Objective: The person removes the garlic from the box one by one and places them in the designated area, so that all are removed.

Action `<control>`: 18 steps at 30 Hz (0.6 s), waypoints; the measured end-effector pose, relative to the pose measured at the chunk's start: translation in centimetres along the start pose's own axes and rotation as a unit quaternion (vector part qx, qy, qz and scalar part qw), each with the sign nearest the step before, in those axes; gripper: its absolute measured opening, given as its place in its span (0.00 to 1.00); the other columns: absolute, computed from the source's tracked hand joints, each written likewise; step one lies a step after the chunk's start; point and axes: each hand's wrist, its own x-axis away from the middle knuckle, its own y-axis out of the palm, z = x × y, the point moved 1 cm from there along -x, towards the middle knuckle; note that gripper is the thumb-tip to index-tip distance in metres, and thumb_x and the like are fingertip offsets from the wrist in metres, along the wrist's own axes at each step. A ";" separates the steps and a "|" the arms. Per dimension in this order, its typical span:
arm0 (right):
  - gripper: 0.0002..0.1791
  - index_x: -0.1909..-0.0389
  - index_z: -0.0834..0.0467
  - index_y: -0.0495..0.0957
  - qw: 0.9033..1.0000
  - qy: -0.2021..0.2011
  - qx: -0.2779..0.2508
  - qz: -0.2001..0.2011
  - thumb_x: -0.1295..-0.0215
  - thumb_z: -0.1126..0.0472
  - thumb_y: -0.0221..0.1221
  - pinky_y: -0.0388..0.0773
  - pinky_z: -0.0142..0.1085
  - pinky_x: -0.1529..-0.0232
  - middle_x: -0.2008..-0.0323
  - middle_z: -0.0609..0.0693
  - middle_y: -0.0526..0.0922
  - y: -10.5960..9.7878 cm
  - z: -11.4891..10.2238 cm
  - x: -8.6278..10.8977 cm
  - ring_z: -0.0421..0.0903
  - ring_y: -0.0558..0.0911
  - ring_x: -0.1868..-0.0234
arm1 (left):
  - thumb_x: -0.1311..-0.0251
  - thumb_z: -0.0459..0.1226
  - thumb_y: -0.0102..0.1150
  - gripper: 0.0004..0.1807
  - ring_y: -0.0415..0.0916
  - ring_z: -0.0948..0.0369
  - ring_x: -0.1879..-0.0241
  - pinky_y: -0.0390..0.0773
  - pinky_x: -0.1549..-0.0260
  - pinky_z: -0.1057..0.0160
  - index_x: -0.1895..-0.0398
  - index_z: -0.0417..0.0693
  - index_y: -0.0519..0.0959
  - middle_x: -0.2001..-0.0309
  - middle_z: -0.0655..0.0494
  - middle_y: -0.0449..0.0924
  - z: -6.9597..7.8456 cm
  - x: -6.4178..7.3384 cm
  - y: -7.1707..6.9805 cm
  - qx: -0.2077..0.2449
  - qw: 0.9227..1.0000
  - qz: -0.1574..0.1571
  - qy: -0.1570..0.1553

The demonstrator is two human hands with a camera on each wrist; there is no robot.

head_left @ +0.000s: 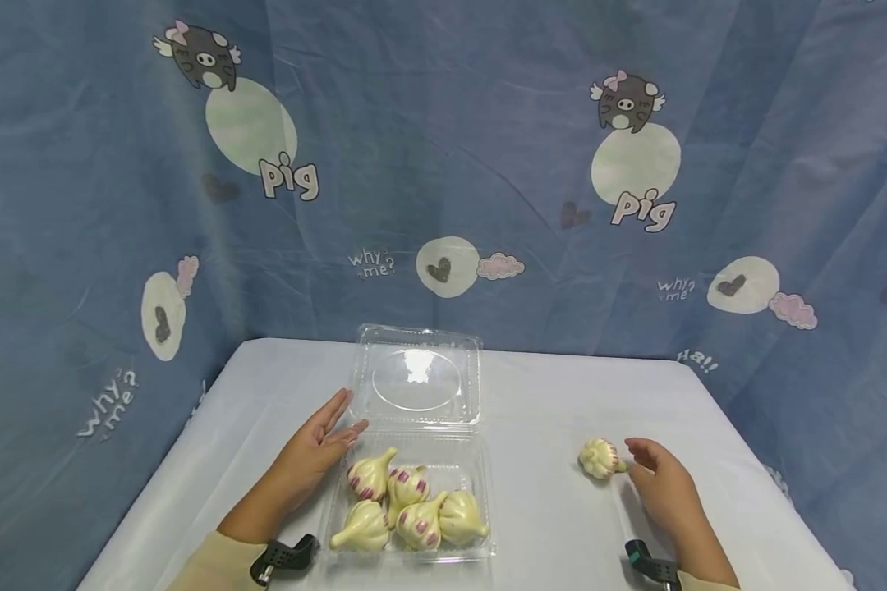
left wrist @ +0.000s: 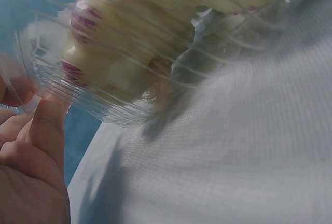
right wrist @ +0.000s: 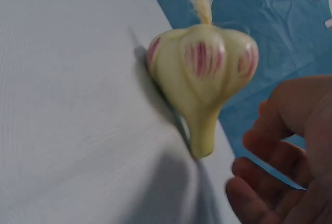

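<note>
A clear plastic clamshell box (head_left: 488, 492) stands on the white table with its lid (head_left: 416, 402) raised at the back. Several garlic bulbs (head_left: 361, 525), cream with purple patches, lie in its base. My left hand (head_left: 309, 455) is at the box's left side near the hinge, fingers extended, fingertips right at the clear edge. In the left wrist view, its fingers (left wrist: 47, 125) overlap the ribbed plastic wall. A single garlic bulb (right wrist: 202, 68) lies on the table to the right. Beside its stem my right hand (head_left: 664, 486) hovers, fingers loosely bent and apart, holding nothing.
The white table (head_left: 547, 394) ends at the back against a blue printed cloth (head_left: 443, 164), which also hangs along both sides. Black straps (head_left: 284, 558) circle both wrists. White tabletop lies between the box and the single bulb.
</note>
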 end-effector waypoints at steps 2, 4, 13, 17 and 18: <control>0.25 0.29 0.62 0.72 1.000 -0.019 -0.001 0.024 0.24 0.62 0.55 0.71 0.64 0.32 0.30 0.67 0.74 -0.2 -0.7 0.4 0.68 0.72 0.28 | 0.27 0.23 0.50 0.47 0.71 0.59 0.29 0.75 0.39 0.75 0.14 0.42 0.36 0.14 0.43 0.30 0.0 0.1 -0.1 0.003 1.000 0.003 0.001; 0.25 0.30 0.64 0.73 0.998 -0.043 -0.008 0.052 0.23 0.60 0.57 0.73 0.61 0.31 0.31 0.67 0.75 -0.5 -1.5 0.8 0.67 0.73 0.29 | 0.27 0.22 0.50 0.47 0.72 0.65 0.30 0.75 0.39 0.76 0.14 0.42 0.36 0.14 0.42 0.30 0.1 0.1 -0.1 0.004 1.000 0.005 0.003; 0.24 0.33 0.62 0.76 0.988 -0.130 -0.023 0.083 0.25 0.57 0.62 0.76 0.50 0.33 0.34 0.62 0.75 -0.2 -5.2 3.0 0.63 0.75 0.30 | 0.28 0.22 0.51 0.47 0.72 0.63 0.31 0.74 0.39 0.77 0.14 0.39 0.37 0.15 0.42 0.32 -0.2 -0.1 -0.1 0.003 1.000 0.010 0.001; 0.24 0.34 0.58 0.77 0.984 -0.160 -0.035 0.065 0.26 0.55 0.64 0.77 0.47 0.34 0.34 0.59 0.75 0.1 -6.9 4.3 0.60 0.76 0.31 | 0.28 0.22 0.51 0.47 0.70 0.55 0.28 0.74 0.39 0.76 0.14 0.40 0.36 0.14 0.43 0.31 -0.2 -0.1 -0.1 0.005 1.000 0.006 -0.003; 0.24 0.34 0.57 0.77 0.983 -0.168 -0.038 0.061 0.26 0.55 0.65 0.78 0.46 0.35 0.35 0.58 0.75 0.2 -7.2 4.6 0.60 0.77 0.32 | 0.28 0.22 0.51 0.47 0.70 0.55 0.28 0.74 0.39 0.76 0.14 0.40 0.36 0.14 0.42 0.31 -0.1 -0.1 -0.2 0.005 1.000 0.005 -0.002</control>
